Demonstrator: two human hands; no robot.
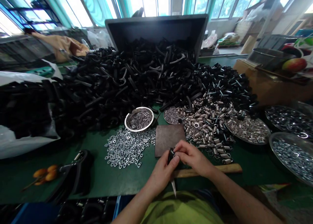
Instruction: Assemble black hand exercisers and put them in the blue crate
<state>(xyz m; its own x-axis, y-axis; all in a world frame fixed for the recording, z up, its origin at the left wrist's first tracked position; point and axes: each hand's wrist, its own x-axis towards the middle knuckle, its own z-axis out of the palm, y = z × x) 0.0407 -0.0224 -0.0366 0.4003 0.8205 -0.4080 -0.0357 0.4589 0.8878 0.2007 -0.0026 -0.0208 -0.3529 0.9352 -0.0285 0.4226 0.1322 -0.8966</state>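
My left hand (164, 168) is closed around a small black plastic part (171, 154), mostly hidden by the fingers. My right hand (193, 157) is pinched at the top of that part; whatever lies between its fingertips is too small to make out. Just beyond both hands lies a square metal plate (168, 139). A wooden handle (220, 169) passes beneath my right wrist, and a pointed silver piece (173, 188) sticks out below my left hand.
Loose nuts (124, 149) spread left of the plate, near a metal bowl (152, 119) of small pins. To the right are springs (202, 119), black-headed bolts (220, 83) and trays of hardware (251, 131). Black curved handles (137, 77) heap up behind. Orange fruit (46, 173) lies left.
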